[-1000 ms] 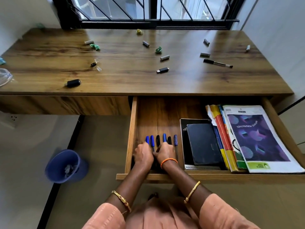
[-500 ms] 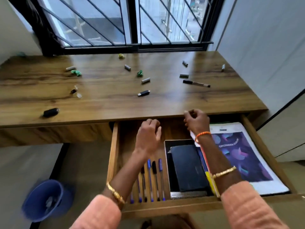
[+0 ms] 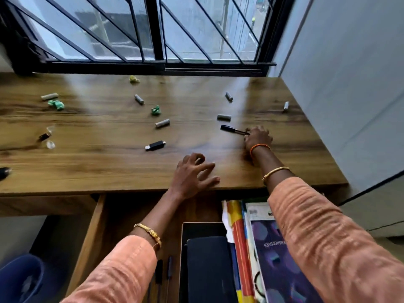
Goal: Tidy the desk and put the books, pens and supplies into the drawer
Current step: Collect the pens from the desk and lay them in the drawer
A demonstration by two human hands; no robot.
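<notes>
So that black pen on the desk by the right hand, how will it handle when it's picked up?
The black pen looks slim and rigid, so probably light and stiff. Its round barrel lies flat on the smooth desk, so it may roll if nudged. The right hand is at its tip.

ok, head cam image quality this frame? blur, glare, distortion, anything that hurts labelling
Head view: daylight from the window leaves pale glare streaks on the desk; motion blur softens the left edge, smearing the green wrapper and blue bin; wide-angle bowing bends the desk's front edge. The right hand at the black pen is fairly sharp, though its grip is unclear; the left hand is open.
</notes>
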